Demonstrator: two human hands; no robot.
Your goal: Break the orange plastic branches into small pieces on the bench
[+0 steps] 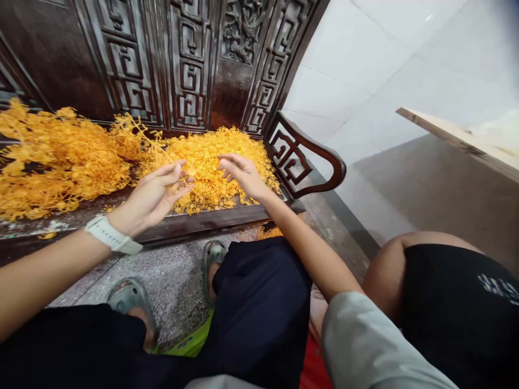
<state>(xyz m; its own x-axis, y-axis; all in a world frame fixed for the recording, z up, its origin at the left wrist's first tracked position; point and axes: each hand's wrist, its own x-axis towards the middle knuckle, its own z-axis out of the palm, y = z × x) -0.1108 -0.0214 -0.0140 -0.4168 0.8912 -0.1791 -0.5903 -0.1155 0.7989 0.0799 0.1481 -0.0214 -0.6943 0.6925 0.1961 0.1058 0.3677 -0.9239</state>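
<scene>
Reaching in from the left, my left hand, with a pale watch on its wrist, is over the bench's front edge. Its fingers are bent around what looks like a small yellow sprig, partly hidden by them. My right hand hovers over a heap of loose yellow-orange dried flower bits, its fingers loosely curved and apart, with nothing visible in them. Left of the heap lies a larger bunch of branching yellow dried flowers. Both piles rest on a dark carved wooden bench.
The bench's carved backrest rises behind the piles, and its curved armrest stands at their right. Another person's bare knee and black shorts are at my right. A wooden board juts in at upper right. Yellow scraps lie below the bench.
</scene>
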